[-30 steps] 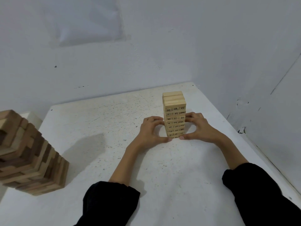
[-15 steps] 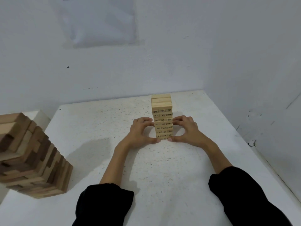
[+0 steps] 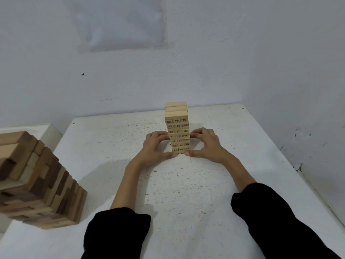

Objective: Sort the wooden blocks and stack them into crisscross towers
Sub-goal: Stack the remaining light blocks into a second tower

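A small tower of pale numbered blocks (image 3: 177, 120) stands upright near the far middle of the white table (image 3: 186, 193). My left hand (image 3: 155, 146) curls round the tower's lower left side, thumb tip at its base. On the opposite side my right hand (image 3: 205, 144) does the same, fingers on the right face and thumb at the base. The lowest layers are partly hidden by my fingers. A bigger tower of light and dark wooden blocks (image 3: 35, 184) stands crisscrossed at the table's left edge.
White walls close in behind and to the right of the table. A white ledge (image 3: 43, 129) sits behind the big tower. Bare tabletop lies between my arms and in front of the big tower.
Both hands keep their grip on the small tower. The view has swung, so the tower and hands sit a little further left in the frame than before.
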`<state>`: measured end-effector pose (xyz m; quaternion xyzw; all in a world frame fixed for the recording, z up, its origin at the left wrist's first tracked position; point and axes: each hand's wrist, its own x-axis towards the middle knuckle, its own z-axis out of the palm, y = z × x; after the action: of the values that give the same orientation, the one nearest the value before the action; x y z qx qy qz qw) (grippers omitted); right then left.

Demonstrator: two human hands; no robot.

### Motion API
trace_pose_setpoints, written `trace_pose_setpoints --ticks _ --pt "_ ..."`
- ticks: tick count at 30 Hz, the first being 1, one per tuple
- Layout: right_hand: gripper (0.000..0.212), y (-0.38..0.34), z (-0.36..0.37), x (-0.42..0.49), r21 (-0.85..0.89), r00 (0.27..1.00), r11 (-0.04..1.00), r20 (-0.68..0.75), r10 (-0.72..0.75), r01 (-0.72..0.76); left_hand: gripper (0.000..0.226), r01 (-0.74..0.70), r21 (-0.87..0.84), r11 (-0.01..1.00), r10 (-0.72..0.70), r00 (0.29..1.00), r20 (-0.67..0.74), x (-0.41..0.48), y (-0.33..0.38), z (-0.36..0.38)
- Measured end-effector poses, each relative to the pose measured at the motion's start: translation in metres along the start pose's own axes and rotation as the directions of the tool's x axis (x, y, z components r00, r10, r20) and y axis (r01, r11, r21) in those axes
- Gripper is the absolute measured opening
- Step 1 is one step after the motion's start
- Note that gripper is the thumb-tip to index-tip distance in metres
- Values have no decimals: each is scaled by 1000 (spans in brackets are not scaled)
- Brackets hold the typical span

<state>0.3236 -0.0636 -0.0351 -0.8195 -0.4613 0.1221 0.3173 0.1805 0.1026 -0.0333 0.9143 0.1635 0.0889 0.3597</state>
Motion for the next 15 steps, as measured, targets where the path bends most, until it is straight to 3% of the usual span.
trace_pose_setpoints --ticks 15 --pt "60 -4 8 3 10 999 1000 -47 4 -4 65 19 38 999 -18 999 -35 -1 0 0"
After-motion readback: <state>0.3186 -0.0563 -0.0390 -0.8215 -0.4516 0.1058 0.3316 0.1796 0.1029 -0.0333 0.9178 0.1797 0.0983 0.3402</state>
